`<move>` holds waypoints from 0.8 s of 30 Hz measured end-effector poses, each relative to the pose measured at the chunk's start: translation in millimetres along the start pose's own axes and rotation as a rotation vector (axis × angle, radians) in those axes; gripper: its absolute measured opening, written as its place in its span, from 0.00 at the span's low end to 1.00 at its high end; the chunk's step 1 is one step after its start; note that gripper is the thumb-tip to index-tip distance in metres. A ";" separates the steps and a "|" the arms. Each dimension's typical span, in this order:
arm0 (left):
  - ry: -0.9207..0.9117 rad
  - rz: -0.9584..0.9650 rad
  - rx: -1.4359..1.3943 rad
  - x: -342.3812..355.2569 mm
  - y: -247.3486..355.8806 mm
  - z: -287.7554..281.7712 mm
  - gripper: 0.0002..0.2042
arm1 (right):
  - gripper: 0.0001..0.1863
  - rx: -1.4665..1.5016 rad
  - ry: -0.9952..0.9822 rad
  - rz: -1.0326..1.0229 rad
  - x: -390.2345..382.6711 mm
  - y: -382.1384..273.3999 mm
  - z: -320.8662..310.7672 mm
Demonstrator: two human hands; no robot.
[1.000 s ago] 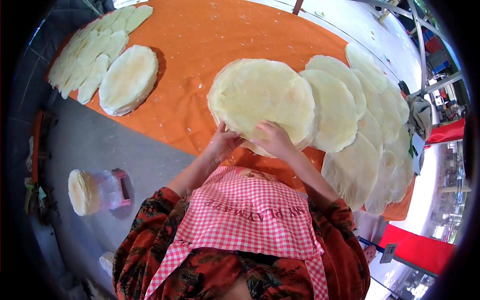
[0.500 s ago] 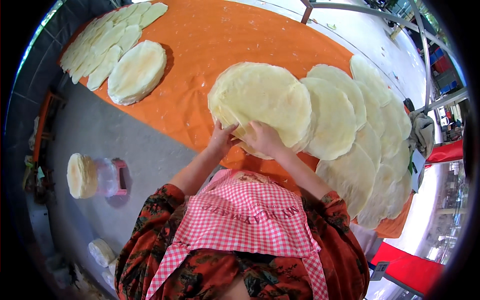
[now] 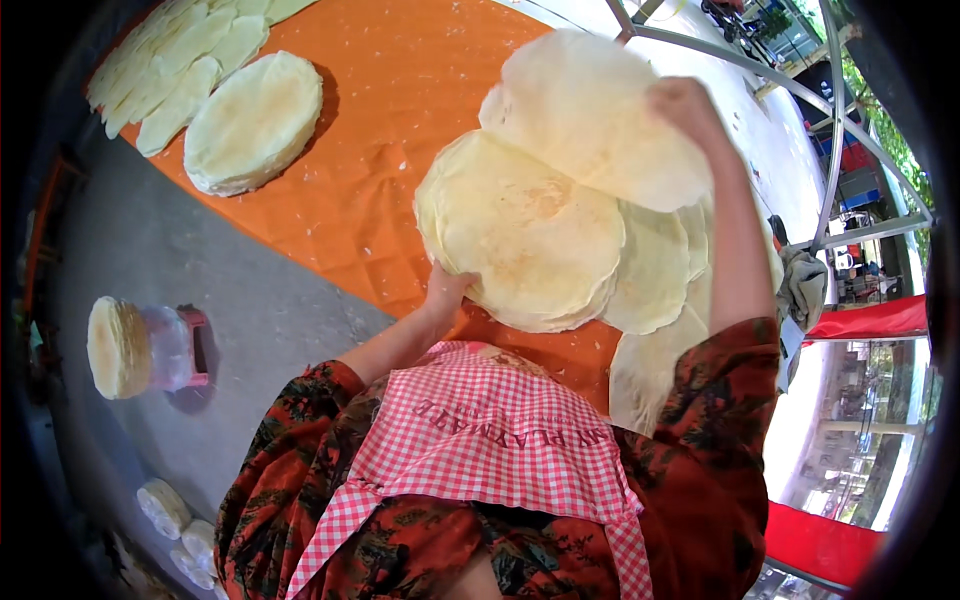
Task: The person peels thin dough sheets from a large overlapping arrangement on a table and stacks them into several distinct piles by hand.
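A round stack of thin pale flatbreads [image 3: 520,240], browned in spots on top, lies on the orange cloth in front of me. At its near left edge my left hand [image 3: 450,292] grips the rim, thumb on top and the other fingers mostly hidden. My right hand [image 3: 685,108] is raised at the far right, closed on the edge of a single large flatbread [image 3: 590,110]. That sheet is blurred by motion and spreads above the far side of the stack. Overlapping flatbreads [image 3: 655,270] lie right of the stack, partly hidden by my right arm.
A thicker stack [image 3: 253,125] and many overlapping flatbreads [image 3: 190,60] occupy the far left of the orange cloth [image 3: 375,180]. On the floor to the left, another stack [image 3: 118,348] sits by a pink stool [image 3: 197,345]. Metal frame bars [image 3: 740,48] stand at the far right.
My right hand has moved from the stack's near edge up to the far right, lifting one flatbread off the top. My left hand has stayed at the stack's near left edge.
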State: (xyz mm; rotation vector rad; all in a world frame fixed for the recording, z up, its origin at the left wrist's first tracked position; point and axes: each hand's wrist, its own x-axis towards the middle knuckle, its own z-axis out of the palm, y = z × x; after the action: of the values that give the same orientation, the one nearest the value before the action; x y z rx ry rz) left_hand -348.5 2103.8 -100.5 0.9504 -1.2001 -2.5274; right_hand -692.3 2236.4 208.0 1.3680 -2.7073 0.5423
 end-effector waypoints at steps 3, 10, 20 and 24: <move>-0.025 0.035 -0.039 -2.0 -0.4 -5.1 0.30 | 0.11 0.076 0.054 0.029 26.2 -20.1 -48.4; -0.037 -0.039 -0.033 -10.4 22.7 5.9 0.32 | 0.09 -0.188 0.145 -0.052 27.9 -50.0 -84.3; -0.265 -0.133 -0.321 -18.2 29.7 -10.6 0.35 | 0.20 -0.176 -0.058 -0.255 -208.0 -110.1 212.6; -0.172 -0.171 -0.297 -17.5 27.3 -9.3 0.35 | 0.16 -0.093 0.016 -0.208 -228.4 -80.0 237.1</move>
State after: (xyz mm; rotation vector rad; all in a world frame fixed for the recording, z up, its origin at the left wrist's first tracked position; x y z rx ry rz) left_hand -331.8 2087.4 -76.2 0.8079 -0.7761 -2.8665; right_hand -466.6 2288.9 -39.1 1.5865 -2.5021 0.4034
